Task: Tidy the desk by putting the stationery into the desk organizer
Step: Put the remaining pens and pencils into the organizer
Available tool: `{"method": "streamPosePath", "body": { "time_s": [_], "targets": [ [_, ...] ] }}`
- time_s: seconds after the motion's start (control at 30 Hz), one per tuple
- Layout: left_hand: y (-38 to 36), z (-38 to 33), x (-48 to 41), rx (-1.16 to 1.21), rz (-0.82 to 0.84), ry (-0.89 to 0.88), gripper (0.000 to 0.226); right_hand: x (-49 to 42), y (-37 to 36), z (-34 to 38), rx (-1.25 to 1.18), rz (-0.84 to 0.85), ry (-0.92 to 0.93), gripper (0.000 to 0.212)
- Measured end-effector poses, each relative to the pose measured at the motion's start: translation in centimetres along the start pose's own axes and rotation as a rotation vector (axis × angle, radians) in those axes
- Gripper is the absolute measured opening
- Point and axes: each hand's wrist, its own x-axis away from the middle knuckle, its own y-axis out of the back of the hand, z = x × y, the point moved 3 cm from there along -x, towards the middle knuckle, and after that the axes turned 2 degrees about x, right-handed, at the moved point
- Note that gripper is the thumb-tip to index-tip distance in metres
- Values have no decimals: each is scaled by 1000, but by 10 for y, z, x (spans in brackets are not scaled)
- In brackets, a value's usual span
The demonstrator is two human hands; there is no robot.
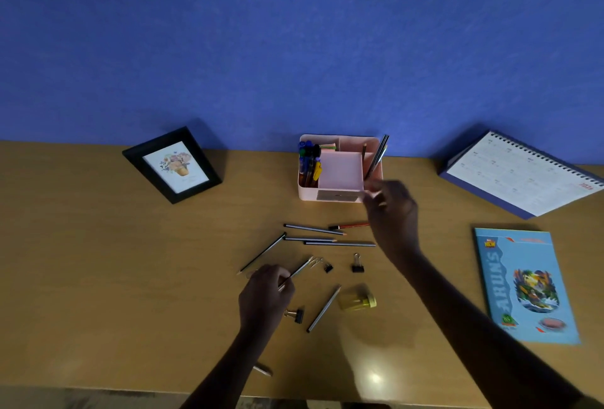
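A pink desk organizer (340, 195) stands at the back of the desk, with pens in its left slot and pencils (376, 156) leaning in its right slot. My right hand (392, 212) is blurred at the organizer's front right corner, its fingers loosely spread just below those pencils, holding nothing that I can see. My left hand (264, 297) pinches a grey pencil (299, 269) low over the desk. Several loose pencils (313, 229) and a red pencil (351, 225) lie between the hands. Three binder clips (358, 263) and a yellow sharpener (358, 301) are scattered nearby.
A black photo frame (173, 165) leans at the back left. A desk calendar (523, 173) stands at the back right, with a blue book (526, 284) lying in front of it. Another pencil (263, 369) lies near the front edge, beside my left forearm.
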Motion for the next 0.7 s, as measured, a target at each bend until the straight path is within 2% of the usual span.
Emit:
{"method": "streamPosePath", "body": {
  "time_s": [0.13, 0.23, 0.37, 0.5, 0.6, 0.7],
  "targets": [
    [13, -24, -1, 128, -64, -69, 14, 55, -20, 16, -273, 360, -233, 19],
    [22, -52, -5, 236, -85, -140, 14, 76, -27, 28, -406, 469, -365, 16],
    [29, -75, -10, 319, -132, -217, 13, 68, -13, 37, -513, 383, -439, 10],
    [32, -85, -12, 375, -157, -287, 17, 47, 9, 37, -439, 378, -353, 10],
    [29, -75, -16, 331, -178, -213, 17, 21, 34, 32, -355, 264, -265, 11],
    [26, -48, -22, 236, -209, -94, 18, -13, 62, 23, -276, 72, -184, 11]
  ]
}}
